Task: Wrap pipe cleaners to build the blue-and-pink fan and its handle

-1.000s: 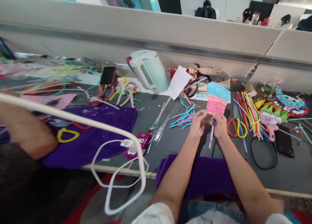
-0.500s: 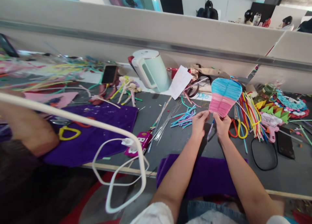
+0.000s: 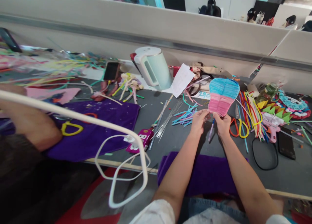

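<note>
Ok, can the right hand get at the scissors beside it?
Probably yes: the scissors lie close beside the right hand, largely uncovered. But that hand is pinching the pink-and-blue piece, so it would likely need to let go first.

The grey desk [image 3: 292, 175] was strewn with short pipe cleaners [image 3: 185, 116] and thin wires [image 3: 162, 128]; a magenta power strip [image 3: 143, 139], scissors [image 3: 238, 118], a pink glue gun [image 3: 273, 132] and a black smartphone [image 3: 286, 144] were laid there.
</note>
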A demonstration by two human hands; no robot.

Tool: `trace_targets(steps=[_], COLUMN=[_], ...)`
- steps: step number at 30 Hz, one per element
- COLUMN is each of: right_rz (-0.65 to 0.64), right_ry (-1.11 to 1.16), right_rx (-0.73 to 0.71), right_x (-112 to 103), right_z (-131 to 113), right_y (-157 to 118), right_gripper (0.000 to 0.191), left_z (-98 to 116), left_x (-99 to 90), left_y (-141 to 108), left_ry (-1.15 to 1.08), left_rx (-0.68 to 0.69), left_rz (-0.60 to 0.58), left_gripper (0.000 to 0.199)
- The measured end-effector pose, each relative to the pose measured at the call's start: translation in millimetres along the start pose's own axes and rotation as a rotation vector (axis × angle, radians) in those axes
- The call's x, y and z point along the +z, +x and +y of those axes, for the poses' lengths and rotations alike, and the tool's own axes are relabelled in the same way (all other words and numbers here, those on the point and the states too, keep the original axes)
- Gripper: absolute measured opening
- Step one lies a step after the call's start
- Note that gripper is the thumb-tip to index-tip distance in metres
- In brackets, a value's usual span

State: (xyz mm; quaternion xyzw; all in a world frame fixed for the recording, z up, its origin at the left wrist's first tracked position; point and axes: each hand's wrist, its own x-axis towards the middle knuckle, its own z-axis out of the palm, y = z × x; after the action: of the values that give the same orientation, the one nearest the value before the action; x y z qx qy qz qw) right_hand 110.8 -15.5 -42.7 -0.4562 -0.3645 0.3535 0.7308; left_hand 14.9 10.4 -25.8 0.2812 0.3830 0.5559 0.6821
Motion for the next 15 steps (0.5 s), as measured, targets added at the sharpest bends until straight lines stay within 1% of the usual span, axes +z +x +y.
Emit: trace_targets(steps=[3, 7, 11, 15], right_rz=[-0.016, -0.078, -0.121, -0.125], right_ry=[0.125, 0.293, 0.33, 0.342], right_rx=[0.127, 0.315, 0.356, 0.367], right_x=[3.9, 7.7, 4.5, 1.4], right_z=[-1.0, -5.5, -8.1, -7.1], right_y=[-0.6, -1.9, 0.7, 3.3], right_gripper=[0.022, 0.023, 0.021, 0.02], left_z=[1.1, 3.0, 5.4, 5.6], left_x=[3.4, 5.7, 1.7, -5.2], left_y=[-2.1, -4.4, -3.9, 0.4], left_ry=[-0.021, -0.125, -0.13, -0.151], left_rx=[0.058, 0.014, -0.076, -0.156], left_rz=[-0.04, -0.163, -0.263, -0.284], left_gripper=[0.019, 0.02, 0.023, 0.021])
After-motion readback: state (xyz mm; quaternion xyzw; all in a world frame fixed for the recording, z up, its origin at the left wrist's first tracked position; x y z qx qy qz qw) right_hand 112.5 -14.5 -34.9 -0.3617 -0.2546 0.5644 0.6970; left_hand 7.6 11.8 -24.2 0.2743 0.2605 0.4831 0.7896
